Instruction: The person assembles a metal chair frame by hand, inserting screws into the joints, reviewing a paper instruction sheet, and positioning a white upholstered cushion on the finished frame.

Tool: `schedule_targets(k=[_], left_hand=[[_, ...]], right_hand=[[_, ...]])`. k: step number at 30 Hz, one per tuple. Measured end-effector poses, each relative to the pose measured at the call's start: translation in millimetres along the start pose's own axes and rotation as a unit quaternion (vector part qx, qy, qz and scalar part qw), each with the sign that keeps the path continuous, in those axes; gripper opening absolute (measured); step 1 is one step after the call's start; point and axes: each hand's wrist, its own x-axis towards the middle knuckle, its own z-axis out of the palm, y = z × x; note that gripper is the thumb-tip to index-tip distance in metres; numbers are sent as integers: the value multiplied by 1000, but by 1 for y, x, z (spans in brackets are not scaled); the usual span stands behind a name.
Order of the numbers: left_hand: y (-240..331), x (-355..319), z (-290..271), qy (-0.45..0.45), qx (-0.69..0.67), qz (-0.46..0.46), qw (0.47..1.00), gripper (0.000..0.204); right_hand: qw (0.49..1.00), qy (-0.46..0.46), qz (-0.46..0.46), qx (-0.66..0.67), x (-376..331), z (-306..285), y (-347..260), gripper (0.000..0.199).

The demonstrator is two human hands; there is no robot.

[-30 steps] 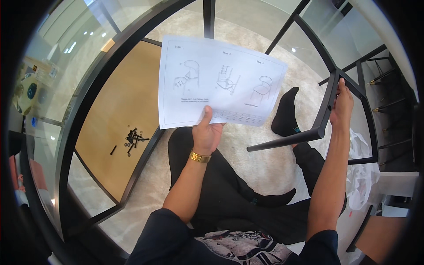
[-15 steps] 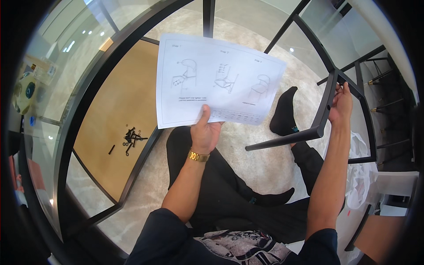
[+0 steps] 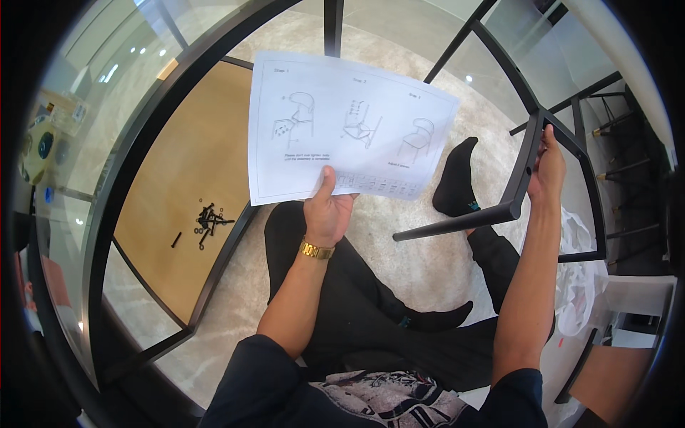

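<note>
My left hand [image 3: 330, 215] pinches the lower edge of a white instruction sheet [image 3: 349, 128], thumb on the printed side, fingers hidden behind it. Line drawings of a chair run across the paper, which is held up facing me. On the right, my right hand [image 3: 547, 167] is closed round a bar of a black metal chair frame [image 3: 523, 167], near a corner joint. One leg of that frame points left above my shin. A pile of black bolts and small rings [image 3: 209, 222] lies on a tan shelf board to the left, with a single bolt [image 3: 176, 240] apart from it.
A glass-topped table with a black frame [image 3: 153, 96] curves along the left, its tan lower shelf [image 3: 160, 164] below. Behind the chair frame are a clear plastic bag [image 3: 576, 299] and black chair legs [image 3: 621, 171]. My crossed legs rest on a pale rug [image 3: 242, 285].
The view has shifted slightly, so most things sit a little further left. My right fingers have moved slightly at the frame's corner. The sheet stays in my left hand.
</note>
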Motion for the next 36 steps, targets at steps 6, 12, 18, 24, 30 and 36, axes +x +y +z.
schedule_targets(k=[6,12,18,24,30,36], left_hand=[[3,-1,-2,-4,5,-3,1000,52],[3,-1,1,2,-1,1,1000,52],[1,1,-1,3,-23,-5,1000,55],[4,-1,0,5,-17,-5,1000,56],[1,0,-1,10,3,1,1000,51],[1,-1,0,-1,5,-4,1000,51]], right_hand=[[998,55,-4,-17,-9,19,-3,28],[999,4,42,30,-1,1,-7,27],[998,27,-18,-45,1,2,-3,32],[999,13,40,-5,1,8,-7,29],[998,18,52,40,0,10,-6,29],[998,36,38,-23,-3,8,-11,32]])
